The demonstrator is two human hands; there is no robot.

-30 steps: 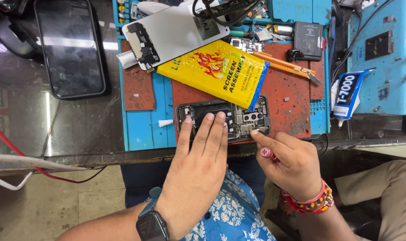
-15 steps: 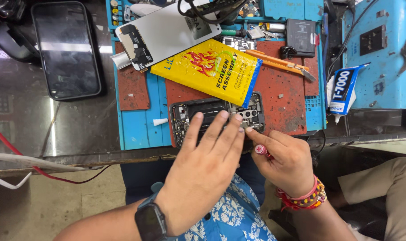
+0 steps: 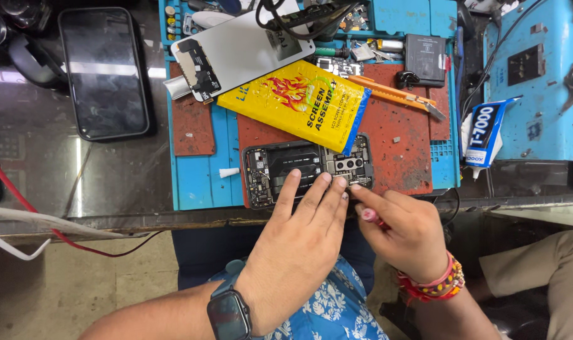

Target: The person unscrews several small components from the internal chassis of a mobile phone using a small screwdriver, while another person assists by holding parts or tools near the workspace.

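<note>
I had my left hand [image 3: 299, 242] laid flat, fingers stretched out and together, pressing down on the near edge of the opened phone [image 3: 308, 169] and grasping nothing. The phone lay face down with its back off, circuit boards and camera module showing, right under my left fingertips on the red mat [image 3: 406, 141]. My right hand [image 3: 403, 230] sat just beside the left, to its right, curled around a small pink-handled tool [image 3: 368, 216], with the forefinger reaching to the phone's near right corner. I could not tell what kind of tip the tool had, since my fingers hid it.

Just beyond my fingers, a yellow packet [image 3: 299, 104] overlapped the far edge of the phone. Farther beyond that lay a white phone panel [image 3: 242, 50], tilted. An orange knife [image 3: 396, 96] lay past my right hand, and a tube of glue [image 3: 481, 135] lay well off to its right. A dark phone [image 3: 103, 72] rested screen up, far out to the left of my left hand. A black watch [image 3: 228, 315] was on my left wrist, and red and yellow bangles [image 3: 434, 284] were on my right.
</note>
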